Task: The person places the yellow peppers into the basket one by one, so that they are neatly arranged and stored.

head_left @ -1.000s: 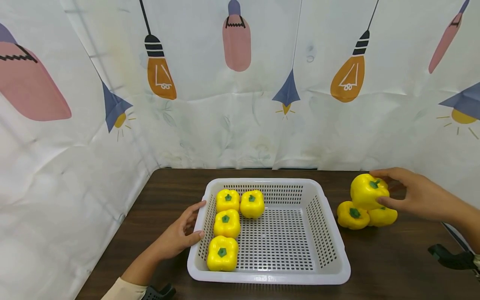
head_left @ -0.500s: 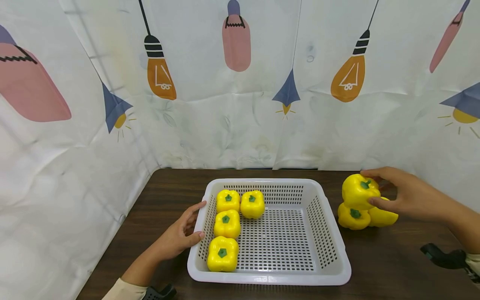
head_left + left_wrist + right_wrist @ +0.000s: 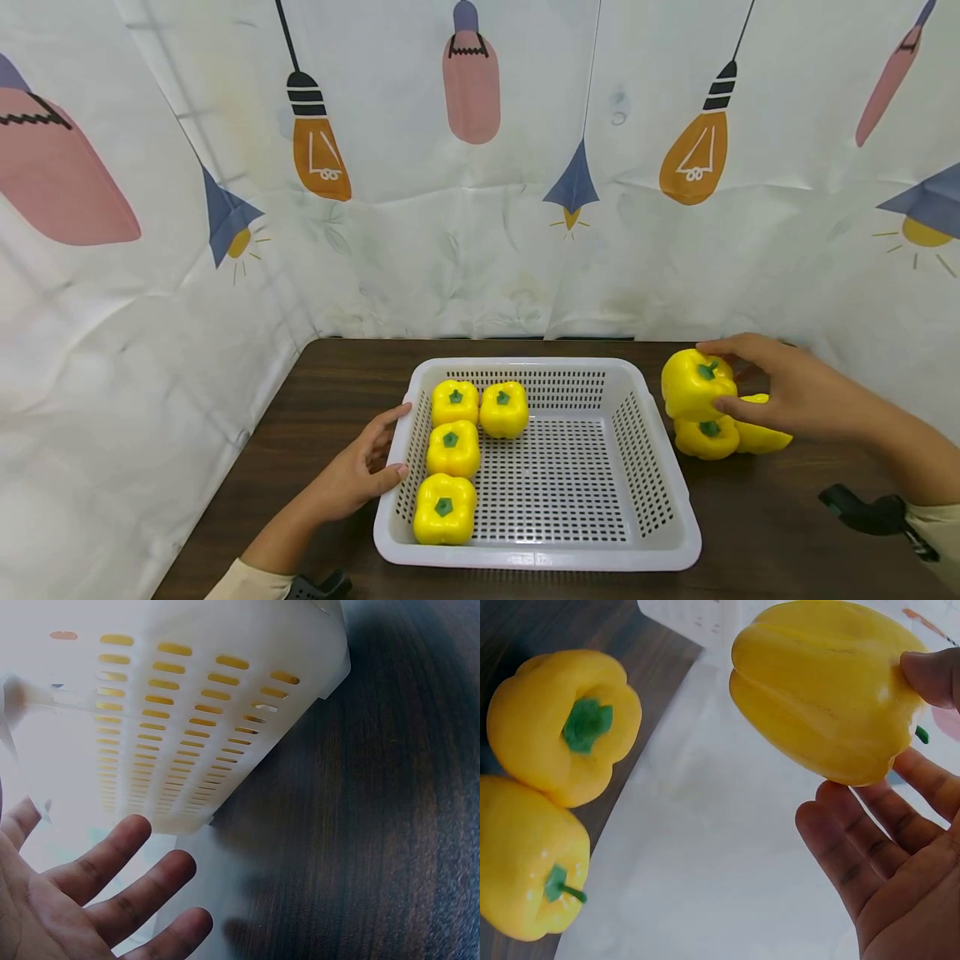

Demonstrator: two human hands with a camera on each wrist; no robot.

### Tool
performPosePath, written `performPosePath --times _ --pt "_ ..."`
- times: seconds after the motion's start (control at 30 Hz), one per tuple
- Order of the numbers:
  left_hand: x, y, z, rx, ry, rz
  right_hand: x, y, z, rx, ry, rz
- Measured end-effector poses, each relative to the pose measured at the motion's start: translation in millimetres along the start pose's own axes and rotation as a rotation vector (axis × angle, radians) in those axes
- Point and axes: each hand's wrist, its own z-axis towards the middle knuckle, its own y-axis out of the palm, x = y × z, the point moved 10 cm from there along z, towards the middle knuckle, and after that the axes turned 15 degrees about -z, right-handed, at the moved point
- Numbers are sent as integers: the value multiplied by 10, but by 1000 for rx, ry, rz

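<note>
In the head view my right hand [image 3: 802, 392] pinches a yellow bell pepper [image 3: 692, 385] between thumb and fingers, above two more. The right wrist view shows the held pepper's [image 3: 825, 697] side, with a green stem tip peeking out. Below it on the table lie a pepper [image 3: 707, 439] with its green stem facing me and another pepper [image 3: 761, 435], partly hidden. My left hand [image 3: 348, 471] rests at the left rim of a white perforated basket [image 3: 536, 557]. In the left wrist view its fingers [image 3: 150, 889] extend loosely beside the basket wall [image 3: 247, 697].
Along the basket's left side sit several yellow peppers [image 3: 445, 510], with one more pepper [image 3: 504, 410] beside the farthest. Bare perforated floor [image 3: 551, 483] shows on the basket's right. The dark wooden table [image 3: 757, 533] ends at a white printed curtain [image 3: 465, 267] behind.
My right hand has moved left toward the basket with the held pepper, uncovering more of the right-hand pepper below. The left hand and the basket stay in place.
</note>
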Motion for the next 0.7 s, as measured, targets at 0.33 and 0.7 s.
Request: performPosePath --times 0.33,0.7 --pt "17 19 2 -16 17 5 -145 43 88 -20 -11 29" --pt "-7 -1 7 -2 -8 -5 -312 94 166 -30 -39 15"
